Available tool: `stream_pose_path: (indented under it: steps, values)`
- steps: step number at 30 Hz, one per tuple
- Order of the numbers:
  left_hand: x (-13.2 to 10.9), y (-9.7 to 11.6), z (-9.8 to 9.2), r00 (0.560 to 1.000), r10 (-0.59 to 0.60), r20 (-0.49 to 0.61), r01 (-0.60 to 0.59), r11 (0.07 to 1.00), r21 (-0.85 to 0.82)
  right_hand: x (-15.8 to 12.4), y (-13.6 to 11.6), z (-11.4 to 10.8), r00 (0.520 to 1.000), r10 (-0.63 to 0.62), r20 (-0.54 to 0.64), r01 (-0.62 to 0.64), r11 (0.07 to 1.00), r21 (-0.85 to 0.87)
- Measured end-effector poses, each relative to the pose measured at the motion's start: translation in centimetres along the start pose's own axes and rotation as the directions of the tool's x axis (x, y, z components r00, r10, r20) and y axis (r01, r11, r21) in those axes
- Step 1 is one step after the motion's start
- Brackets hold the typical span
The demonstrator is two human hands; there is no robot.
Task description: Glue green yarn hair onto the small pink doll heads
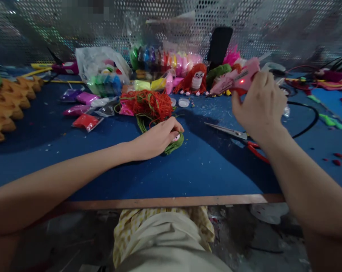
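My left hand (158, 139) is closed on a green yarn bundle (174, 146) lying on the blue table; a small pinkish-white piece shows beside the fingertips. A tangle of red and green yarn (148, 104) lies just behind that hand. My right hand (263, 102) is raised over the right side, its fingers round a pink glue gun (241, 77) with a lit red light, the nozzle pointing left. Beneath and to the left of the right hand lie scissors (230, 131) with red handles, partly hidden by the forearm.
A red yarn doll (197, 79) stands at the back, near a dark phone (219, 43). Clay packets (86, 121) and a plastic bag (103, 64) are at back left. An orange egg tray (12, 102) sits far left. A black cable (312, 113) curves at right.
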State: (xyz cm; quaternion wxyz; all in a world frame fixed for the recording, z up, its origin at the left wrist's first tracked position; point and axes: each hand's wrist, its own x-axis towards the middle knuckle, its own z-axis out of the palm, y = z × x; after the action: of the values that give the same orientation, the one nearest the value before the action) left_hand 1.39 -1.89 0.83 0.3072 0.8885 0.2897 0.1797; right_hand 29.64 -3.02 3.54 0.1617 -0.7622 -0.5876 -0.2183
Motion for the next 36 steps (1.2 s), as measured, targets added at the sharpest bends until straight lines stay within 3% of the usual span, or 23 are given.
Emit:
stream_pose_path:
  steps: [3,7,10,15,19,23,28,31,34,36]
  values:
    - [-1.0,0.1,-0.5,0.999,0.030,0.011,-0.029,0.998,-0.060,-0.3,-0.5,-0.1,1.000,-0.016,0.017,0.015,0.999,0.048]
    - [-1.7,0.2,-0.9,0.968,-0.024,-0.251,0.015,0.999,-0.037,-0.7,-0.7,-0.1,0.999,-0.033,0.020,0.032,0.996,0.083]
    - [-1.8,0.0,-0.6,0.919,-0.143,-0.367,0.082,0.981,-0.176,-0.8,-0.8,-0.1,0.997,-0.065,0.044,0.062,0.996,0.071]
    - [-1.6,-0.1,-0.1,0.861,-0.302,-0.409,0.087,0.880,-0.467,-0.8,-0.9,-0.2,0.995,-0.038,0.093,0.033,0.998,0.051]
    - [-1.3,0.3,-0.1,0.800,-0.448,-0.399,0.138,0.784,-0.605,-0.8,-0.8,0.0,0.996,-0.045,0.078,0.040,0.998,0.055]
    - [-1.1,0.2,-0.2,0.798,-0.436,-0.417,0.092,0.771,-0.631,-0.9,-0.6,0.4,0.996,-0.057,0.068,0.053,0.997,0.051]
    - [-1.4,-0.7,-0.4,0.828,-0.299,-0.475,0.035,0.873,-0.487,-0.6,-0.4,1.1,0.997,-0.057,0.041,0.054,0.995,0.082]
    - [-1.8,-0.4,-0.6,0.861,-0.195,-0.469,0.104,0.971,-0.215,-0.4,-0.4,1.3,0.998,-0.032,0.050,0.029,0.997,0.076]
    - [-2.2,0.3,-0.5,0.934,-0.017,-0.357,0.069,0.988,0.135,-0.3,-0.3,1.2,0.998,-0.039,0.048,0.035,0.996,0.083]
    - [-2.3,0.6,-0.2,0.968,0.045,-0.245,0.025,0.961,0.274,-0.4,-0.3,1.2,0.998,-0.047,0.036,0.043,0.994,0.100]
